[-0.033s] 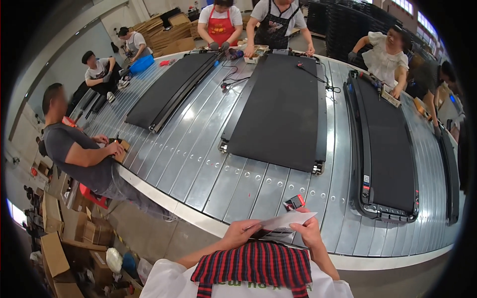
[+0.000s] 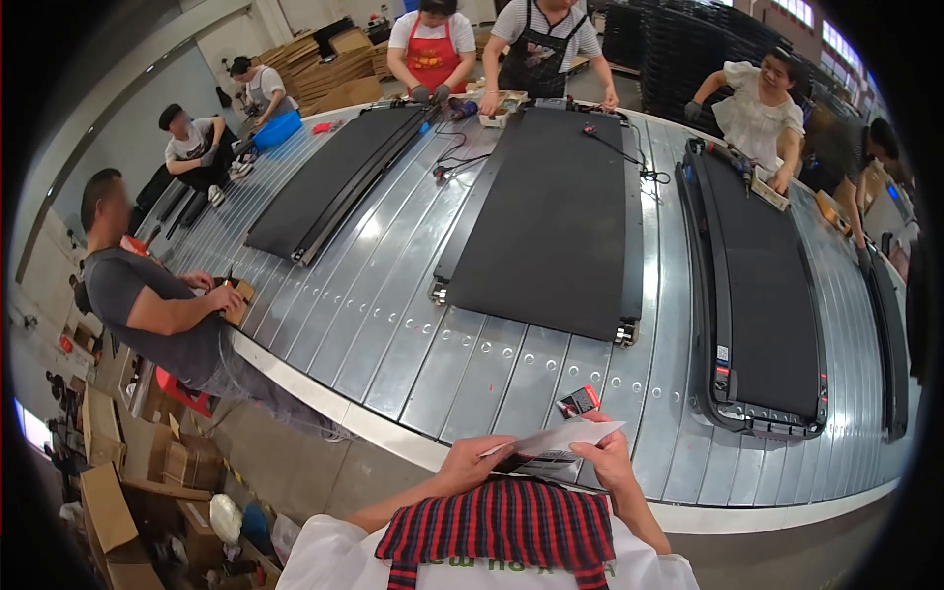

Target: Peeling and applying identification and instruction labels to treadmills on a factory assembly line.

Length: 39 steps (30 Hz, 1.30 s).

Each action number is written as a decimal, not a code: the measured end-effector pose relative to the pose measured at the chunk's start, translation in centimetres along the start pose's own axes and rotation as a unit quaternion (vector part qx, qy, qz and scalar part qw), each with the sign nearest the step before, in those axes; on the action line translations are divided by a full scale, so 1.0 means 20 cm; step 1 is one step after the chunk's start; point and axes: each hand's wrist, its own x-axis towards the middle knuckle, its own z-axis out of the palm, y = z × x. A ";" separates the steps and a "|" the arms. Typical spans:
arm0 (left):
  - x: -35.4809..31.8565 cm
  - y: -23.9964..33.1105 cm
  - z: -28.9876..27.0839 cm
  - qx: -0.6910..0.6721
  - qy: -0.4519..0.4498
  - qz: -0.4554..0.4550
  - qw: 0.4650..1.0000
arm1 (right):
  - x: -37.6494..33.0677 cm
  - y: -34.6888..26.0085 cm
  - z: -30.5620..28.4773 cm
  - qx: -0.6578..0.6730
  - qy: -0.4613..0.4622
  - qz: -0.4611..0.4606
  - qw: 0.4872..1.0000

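A white sheet (image 2: 554,439), apparently paper, is held close in front of my striped apron top. My left hand (image 2: 476,466) grips its left end, and the fingers of my right hand (image 2: 608,456) pinch its right end. Beneath the sheet shows a dark surface that I cannot make out. Just beyond, on the metal slats, lies a small red and black packet (image 2: 579,401), apart from both hands.
A slatted metal table (image 2: 462,379) bears treadmill-like black decks (image 2: 551,216), one of them in a black frame (image 2: 700,295) at the right. Power cords (image 2: 649,172) trail at the far side. Several people work around the table. Cardboard boxes (image 2: 103,501) stand at lower left.
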 end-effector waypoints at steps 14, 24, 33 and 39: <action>-0.03 -0.02 -0.04 0.120 -0.038 0.091 0.988 | -0.01 0.05 0.01 0.025 -0.007 0.019 0.999; 0.00 -0.03 -0.08 0.136 -0.031 0.108 0.984 | 0.04 0.10 0.02 0.015 -0.005 0.026 1.000; -0.02 -0.10 -0.15 0.156 -0.031 0.079 0.984 | 0.05 0.20 0.06 0.004 -0.011 0.018 1.000; -0.04 -0.10 -0.20 0.150 -0.034 0.085 0.984 | 0.05 0.20 0.12 0.033 -0.022 0.025 0.999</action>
